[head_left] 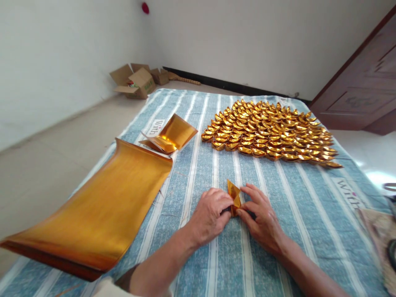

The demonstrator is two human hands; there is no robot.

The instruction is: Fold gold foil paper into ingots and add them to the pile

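Open cardboard boxes (134, 81) sit on the floor at eleven o'clock, a red wall fitting (145, 8) above them, a dark wooden door (365, 86) at two o'clock.

Bare forearms (pale sleeve hem (107, 285) at left elbow).

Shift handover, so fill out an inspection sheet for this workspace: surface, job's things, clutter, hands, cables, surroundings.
Surface: blue and white striped cloth spread flat.
Job's things: small folded gold paper piece between both hands; large stack of gold sheets at left, edges curled up; loose gold sheets beyond it; wide pile of folded gold ingots ahead.
Clutter: woven item at right edge, partly cut off.
Hands: left hand and right hand both pinch the paper piece.
Cables: nothing seen.
Surroundings: open cardboard boxes by the white wall; brown wooden door at right.
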